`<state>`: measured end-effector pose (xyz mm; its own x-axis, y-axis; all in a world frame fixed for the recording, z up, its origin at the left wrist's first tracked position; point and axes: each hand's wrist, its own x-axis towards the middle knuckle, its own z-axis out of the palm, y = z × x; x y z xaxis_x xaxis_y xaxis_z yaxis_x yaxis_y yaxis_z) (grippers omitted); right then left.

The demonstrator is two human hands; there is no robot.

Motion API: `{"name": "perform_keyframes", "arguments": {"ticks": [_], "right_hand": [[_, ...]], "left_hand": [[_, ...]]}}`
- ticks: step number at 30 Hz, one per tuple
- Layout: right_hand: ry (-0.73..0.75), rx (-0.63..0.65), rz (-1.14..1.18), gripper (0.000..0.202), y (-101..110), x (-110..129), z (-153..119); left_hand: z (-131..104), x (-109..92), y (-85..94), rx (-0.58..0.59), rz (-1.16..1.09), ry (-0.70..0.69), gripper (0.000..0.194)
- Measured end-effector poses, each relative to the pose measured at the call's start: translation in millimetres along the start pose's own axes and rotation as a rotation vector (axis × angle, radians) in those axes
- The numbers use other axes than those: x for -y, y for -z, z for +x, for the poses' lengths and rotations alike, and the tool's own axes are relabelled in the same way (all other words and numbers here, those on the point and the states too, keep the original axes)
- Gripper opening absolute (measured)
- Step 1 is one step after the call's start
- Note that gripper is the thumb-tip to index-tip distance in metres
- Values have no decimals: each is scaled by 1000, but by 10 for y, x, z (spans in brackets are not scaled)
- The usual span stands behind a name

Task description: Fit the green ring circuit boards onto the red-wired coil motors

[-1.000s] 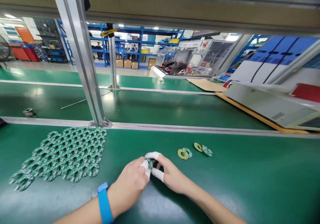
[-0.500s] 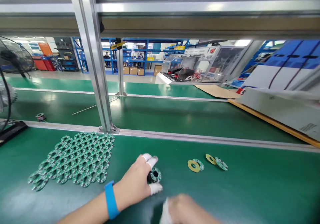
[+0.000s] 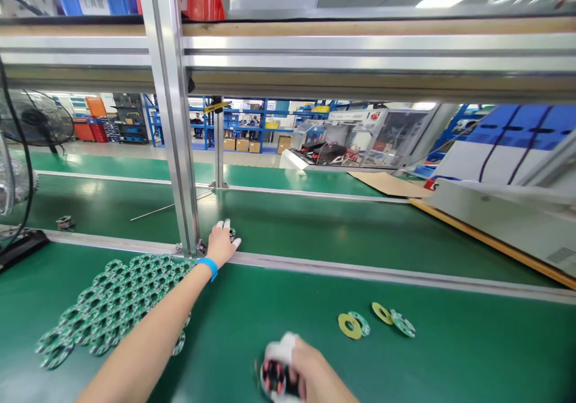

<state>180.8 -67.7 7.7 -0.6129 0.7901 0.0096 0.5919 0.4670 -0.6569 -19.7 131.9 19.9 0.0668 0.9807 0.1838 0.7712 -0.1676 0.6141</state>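
My left hand [image 3: 221, 244], with white finger cots and a blue wristband, reaches over the metal rail beside the upright post. Its fingers are closed around a small round part with a green ring-shaped circuit board [image 3: 233, 234], mostly hidden by the hand. Low in the middle, my right hand [image 3: 297, 361], also in white finger covers, grips a motor stator [image 3: 272, 376] with black and reddish segments, blurred by motion. Several green ring circuit boards [image 3: 130, 295] lie in a close sheet under my left forearm. To the right, yellow rings [image 3: 350, 326] lie against green ring boards [image 3: 402, 323].
An aluminium post [image 3: 173, 121] and a low rail [image 3: 360, 271] divide the green bench. Farther back at left lies another small wound part [image 3: 65, 222], near a thin rod [image 3: 153, 212]. A grey panel [image 3: 504, 223] leans at right. A fan [image 3: 36, 121] stands left.
My left hand has moved forward and left, from the near bench to beyond the rail, carrying the round part. My right hand has come into fuller view with the stator. The camera view has tilted up.
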Motion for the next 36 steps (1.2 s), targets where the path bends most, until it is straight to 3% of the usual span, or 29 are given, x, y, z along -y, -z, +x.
{"name": "perform_keyframes", "arguments": {"ticks": [2,5,7,9,11,14,20,24,28,32,36], "right_hand": [[-85,-125,-2,27,102,-173,111],[-203,-264,28,33,138,-302,184],[-223,-272,119,35,104,-318,185],[-224,-270,222,37,59,-312,171],[-222,-284,267,40,23,-295,151],[-160,-356,141,45,0,-227,120],[-19,-443,-242,38,-45,-31,107],[93,-473,-236,13,-93,-68,145],[202,-518,-176,16,-92,-155,159],[278,-524,-265,21,-35,-159,105],[349,-375,-407,24,-27,-67,41]], "left_hand": [[-343,2,-39,59,-30,-62,60],[-901,-52,-87,344,-146,-177,68],[-1180,-104,-99,519,-283,-227,75],[-1341,-164,-106,594,-394,-237,80],[-1404,-221,-119,613,-483,-228,84],[-1425,-278,-158,602,-587,-222,85],[-1495,-273,-243,442,-339,-233,86],[-1502,-285,-212,435,-234,-352,63],[-1485,-293,-180,458,-173,-405,29],[-1481,-287,-177,450,-144,-402,34],[-1492,-310,-164,435,-91,-389,25]]}}
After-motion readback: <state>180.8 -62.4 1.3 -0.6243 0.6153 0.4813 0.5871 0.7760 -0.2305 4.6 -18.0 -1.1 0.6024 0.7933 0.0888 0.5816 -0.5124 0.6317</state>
